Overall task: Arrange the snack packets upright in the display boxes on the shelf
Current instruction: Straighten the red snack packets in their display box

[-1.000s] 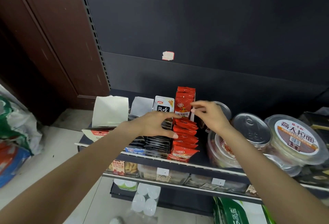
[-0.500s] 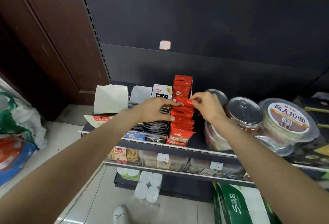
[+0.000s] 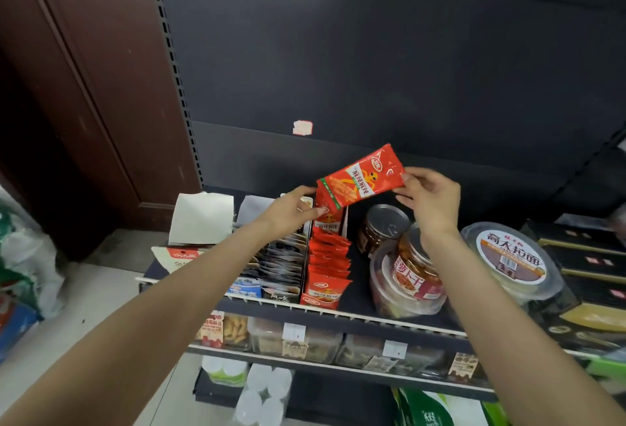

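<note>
Red packet (image 3: 361, 177) held tilted above the red display box (image 3: 327, 268), pinched at its upper end by right hand (image 3: 429, 200), lower corner gripped by left hand (image 3: 290, 210).

Two bare forearms and hands

The left hand (image 3: 288, 210) and right hand (image 3: 432, 200) wear no gloves, rings or watch; both arms are sleeveless to the frame's edge, fingers (image 3: 408, 174) with short nails.

Open air above the red packet display box (image 3: 327, 256); pull-tab jars (image 3: 382, 227) crowd its right side, the black packet box (image 3: 281, 256) touches its left.
</note>
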### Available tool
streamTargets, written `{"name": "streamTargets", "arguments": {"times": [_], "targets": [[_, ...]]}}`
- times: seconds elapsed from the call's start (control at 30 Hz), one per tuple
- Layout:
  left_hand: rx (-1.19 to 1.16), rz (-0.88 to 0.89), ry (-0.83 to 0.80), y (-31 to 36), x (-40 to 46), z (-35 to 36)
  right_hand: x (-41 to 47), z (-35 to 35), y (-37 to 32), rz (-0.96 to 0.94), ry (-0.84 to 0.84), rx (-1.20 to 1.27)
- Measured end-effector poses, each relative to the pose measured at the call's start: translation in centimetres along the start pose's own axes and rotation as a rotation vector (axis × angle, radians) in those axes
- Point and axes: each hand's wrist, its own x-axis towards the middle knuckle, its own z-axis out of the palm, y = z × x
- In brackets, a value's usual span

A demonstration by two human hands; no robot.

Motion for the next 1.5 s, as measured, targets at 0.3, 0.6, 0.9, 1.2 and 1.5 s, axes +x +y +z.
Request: {"name": "streamTargets", "arguments": {"times": [0.3, 0.6, 0.9, 1.2, 1.5], "targets": [[-0.745, -0.157, 0.002, 1.6, -0.1, -1.5, -1.2, -0.2, -0.2, 0.093, -0.077, 0.199], [-0.922, -0.095, 0.139, 1.4, -1.1, -3.0, -1.2, 0.5, 0.1, 0.316, -0.231, 0.297], [-0.39, 0.178, 0.196, 0.2, -2.1, -4.1, -1.7, 0.7, 0.8, 0.136, -0.327, 0.15], [-0.418, 0.158, 0.204, 0.1, -1.6, -4.0, -1.5, 0.7, 1.1, 0.083, -0.319, 0.152], [-0.834, -0.099, 0.055, -0.3, -0.5, -3.5, 0.3, 0.8, 0.9, -0.097, -0.284, -0.092]]}}
